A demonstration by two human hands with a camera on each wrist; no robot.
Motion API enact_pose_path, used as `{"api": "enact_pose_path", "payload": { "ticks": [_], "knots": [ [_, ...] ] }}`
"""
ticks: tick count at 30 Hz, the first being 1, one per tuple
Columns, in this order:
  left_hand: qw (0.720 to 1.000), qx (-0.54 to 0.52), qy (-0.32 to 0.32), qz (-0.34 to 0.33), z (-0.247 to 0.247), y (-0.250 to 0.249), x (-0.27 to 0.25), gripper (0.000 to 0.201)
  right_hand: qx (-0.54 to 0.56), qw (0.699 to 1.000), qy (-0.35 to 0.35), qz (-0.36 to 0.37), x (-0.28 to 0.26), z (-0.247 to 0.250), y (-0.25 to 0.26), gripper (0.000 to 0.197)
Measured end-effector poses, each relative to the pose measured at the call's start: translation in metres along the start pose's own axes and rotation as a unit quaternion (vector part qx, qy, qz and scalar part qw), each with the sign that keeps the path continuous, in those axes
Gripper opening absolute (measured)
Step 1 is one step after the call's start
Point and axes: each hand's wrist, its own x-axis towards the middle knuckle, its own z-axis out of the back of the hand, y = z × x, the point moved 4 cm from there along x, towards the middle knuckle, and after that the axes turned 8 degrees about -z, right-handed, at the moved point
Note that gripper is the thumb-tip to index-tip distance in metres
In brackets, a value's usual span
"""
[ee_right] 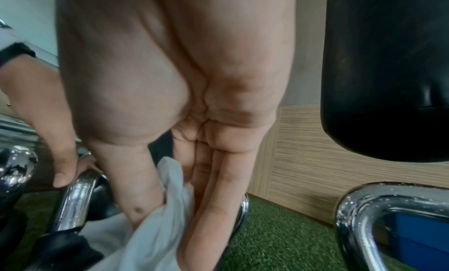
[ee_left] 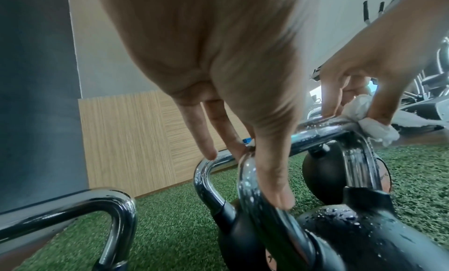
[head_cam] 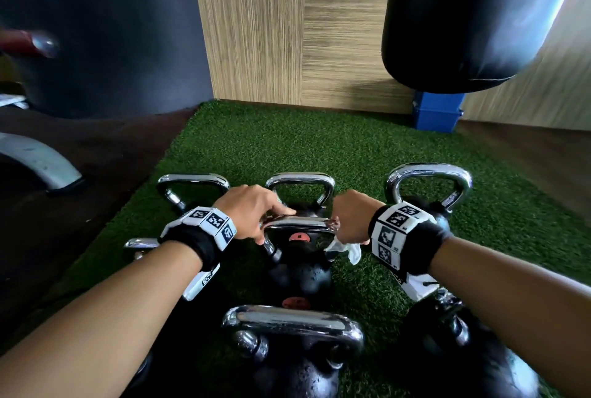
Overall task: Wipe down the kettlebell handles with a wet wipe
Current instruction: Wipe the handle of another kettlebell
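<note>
Several black kettlebells with chrome handles stand on green turf (head_cam: pixel 287 141). My left hand (head_cam: pixel 271 225) grips the left corner of the middle kettlebell's handle (head_cam: pixel 297 222), fingers over the top bar and thumb (ee_left: pixel 274 188) down the near leg. My right hand (head_cam: pixel 340 228) pinches a crumpled white wet wipe (head_cam: pixel 343 249) against the handle's right corner. In the left wrist view the wipe (ee_left: pixel 371 121) is bunched over that corner. The right wrist view shows thumb and fingers closed on the wipe (ee_right: pixel 155 227). Water drops sit on the handle and the kettlebell's body (ee_left: pixel 352 227).
More kettlebells crowd around: one in front (head_cam: pixel 294 321), others behind (head_cam: pixel 300 180), at back right (head_cam: pixel 428 173), back left (head_cam: pixel 192 180). A black punching bag (head_cam: pixel 473 20) hangs at the right over a blue box (head_cam: pixel 436 111). A wood-panelled wall (head_cam: pixel 287 29) is behind.
</note>
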Motion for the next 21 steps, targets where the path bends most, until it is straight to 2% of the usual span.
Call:
{"api": "enact_pose_path", "payload": {
  "ticks": [2,3,5,7,10,12,15,16,18,21],
  "knots": [
    [1.000,-0.005,-0.025,0.012,0.000,0.000,-0.008,0.095,0.018,1.000,0.011,-0.016,-0.003,0.000,0.000,0.022],
    [0.999,-0.010,-0.042,0.017,-0.001,0.000,-0.015,0.097,0.030,0.999,0.017,-0.023,-0.006,-0.001,-0.001,0.023],
    [0.995,-0.040,-0.082,0.028,-0.009,0.005,-0.034,0.103,0.069,0.996,0.001,-0.052,-0.012,-0.002,-0.005,0.042],
    [0.982,-0.128,-0.128,0.044,-0.020,0.012,-0.056,0.113,0.102,0.991,-0.033,-0.079,-0.024,0.000,-0.009,0.052],
    [0.942,-0.285,-0.154,0.086,-0.043,0.023,-0.091,0.114,0.135,0.985,-0.053,-0.090,-0.051,0.010,0.000,0.027],
    [0.920,-0.366,-0.089,0.112,-0.064,0.021,-0.107,0.108,0.163,0.981,-0.062,-0.084,-0.072,0.016,0.013,0.018],
    [0.904,-0.409,0.099,0.079,-0.093,0.000,-0.127,0.120,0.227,0.967,-0.076,-0.086,-0.108,0.018,0.033,0.012],
    [0.896,-0.416,0.142,0.064,-0.100,-0.007,-0.133,0.124,0.236,0.965,-0.075,-0.081,-0.120,0.019,0.040,0.012],
    [0.888,-0.425,0.171,0.051,-0.111,-0.016,-0.142,0.123,0.231,0.966,-0.084,-0.085,-0.143,0.026,0.052,0.016],
    [0.881,-0.435,0.176,0.061,-0.124,-0.025,-0.148,0.113,0.229,0.959,-0.105,-0.128,-0.170,0.042,0.064,0.026]
  ]
}}
